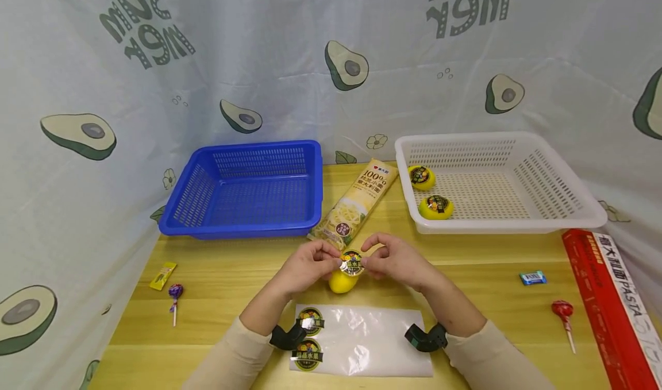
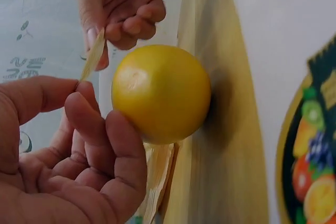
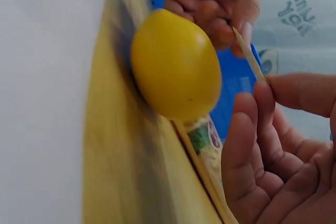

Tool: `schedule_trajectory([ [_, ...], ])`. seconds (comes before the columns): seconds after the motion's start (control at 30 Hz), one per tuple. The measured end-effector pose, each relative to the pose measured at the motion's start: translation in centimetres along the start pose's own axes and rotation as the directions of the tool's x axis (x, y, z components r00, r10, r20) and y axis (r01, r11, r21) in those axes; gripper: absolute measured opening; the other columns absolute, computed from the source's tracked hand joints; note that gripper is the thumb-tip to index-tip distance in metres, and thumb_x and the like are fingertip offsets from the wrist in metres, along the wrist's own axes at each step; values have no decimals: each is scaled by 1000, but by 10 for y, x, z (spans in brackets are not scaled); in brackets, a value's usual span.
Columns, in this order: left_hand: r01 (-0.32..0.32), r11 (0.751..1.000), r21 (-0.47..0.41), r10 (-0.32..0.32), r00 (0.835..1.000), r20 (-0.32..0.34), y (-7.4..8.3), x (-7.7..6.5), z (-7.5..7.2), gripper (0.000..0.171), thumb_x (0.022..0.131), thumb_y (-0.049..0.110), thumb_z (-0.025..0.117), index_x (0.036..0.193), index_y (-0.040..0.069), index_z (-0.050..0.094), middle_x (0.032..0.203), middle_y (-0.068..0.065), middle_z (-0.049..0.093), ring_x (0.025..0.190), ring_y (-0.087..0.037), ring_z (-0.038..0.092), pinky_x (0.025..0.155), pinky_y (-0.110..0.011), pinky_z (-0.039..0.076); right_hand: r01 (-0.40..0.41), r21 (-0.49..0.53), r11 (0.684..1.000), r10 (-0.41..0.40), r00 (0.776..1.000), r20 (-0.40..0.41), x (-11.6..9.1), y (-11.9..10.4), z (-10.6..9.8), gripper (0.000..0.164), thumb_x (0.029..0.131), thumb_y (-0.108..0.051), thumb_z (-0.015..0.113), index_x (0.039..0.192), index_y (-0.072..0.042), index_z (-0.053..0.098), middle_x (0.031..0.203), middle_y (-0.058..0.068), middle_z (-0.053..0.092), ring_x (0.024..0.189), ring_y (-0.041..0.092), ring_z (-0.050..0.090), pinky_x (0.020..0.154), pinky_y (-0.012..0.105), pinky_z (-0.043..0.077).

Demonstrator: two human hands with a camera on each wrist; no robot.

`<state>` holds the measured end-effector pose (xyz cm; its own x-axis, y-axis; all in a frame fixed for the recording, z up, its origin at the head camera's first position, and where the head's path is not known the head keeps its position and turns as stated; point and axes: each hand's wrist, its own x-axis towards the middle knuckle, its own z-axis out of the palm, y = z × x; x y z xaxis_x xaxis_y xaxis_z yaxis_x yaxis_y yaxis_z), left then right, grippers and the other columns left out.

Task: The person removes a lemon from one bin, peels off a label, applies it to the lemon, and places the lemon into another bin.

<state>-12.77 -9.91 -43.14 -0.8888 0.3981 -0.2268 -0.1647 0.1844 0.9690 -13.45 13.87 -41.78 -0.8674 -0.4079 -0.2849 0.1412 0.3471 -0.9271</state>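
Note:
A round label sticker [image 1: 352, 262] with a dark fruit print is stretched between both hands, just above a yellow lemon [image 1: 341, 284] lying on the table. My left hand [image 1: 314, 265] pinches one edge of it, while my right hand [image 1: 397, 263] pinches the opposite edge. The left wrist view shows the sticker [image 2: 94, 57] nearly edge-on, apart from the lemon [image 2: 160, 95]. Lower fingers of the left hand overlap the lemon's side there; whether they touch it I cannot tell. Nearer me lies a white backing sheet [image 1: 372, 341] bearing two more round stickers [image 1: 308, 354] at its left.
A blue basket [image 1: 240, 230] stands back left; a white basket [image 1: 496, 224] at back right holds two labelled lemons [image 1: 436, 207]. Between them lies a pasta packet [image 1: 357, 206]. Lollipops [image 1: 176, 291] and wrapped candies [image 1: 532, 278] lie at both sides, with a red pasta box [image 1: 595, 298] far right.

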Motion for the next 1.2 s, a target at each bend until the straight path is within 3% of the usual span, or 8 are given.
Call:
schedule_trajectory([
  [0.3,37,999,38,-40,997,72,-2,9,-18,21,93,8,65,108,-5,61,80,1,60,69,-16,55,68,-26,49,-20,57,998,24,997,-71,4,6,24,29,94,-11,69,114,-1,51,77,3,64,71,16,57,67,28,49],
  [0.57,77,994,-74,-70,993,97,-13,12,-15,19,93,5,61,110,-4,56,87,1,60,72,-10,57,69,-22,52,-1,90,996,4,999,-34,3,10,28,27,95,-8,66,114,2,49,81,4,65,80,17,64,78,26,57],
  [0.93,50,990,-132,-32,990,135,-14,10,-11,17,99,3,55,114,-3,49,82,-1,57,66,-11,58,65,-22,52,39,66,997,-38,999,-19,0,9,24,28,96,-10,66,115,2,49,82,7,63,79,21,61,72,26,52],
  [1.2,-6,997,-75,15,992,126,-17,8,-9,19,97,0,55,115,-4,48,80,-2,56,66,-12,61,67,-22,54,44,55,998,-44,999,-6,1,10,24,26,98,-8,63,117,1,49,82,7,60,79,20,60,75,26,55],
])
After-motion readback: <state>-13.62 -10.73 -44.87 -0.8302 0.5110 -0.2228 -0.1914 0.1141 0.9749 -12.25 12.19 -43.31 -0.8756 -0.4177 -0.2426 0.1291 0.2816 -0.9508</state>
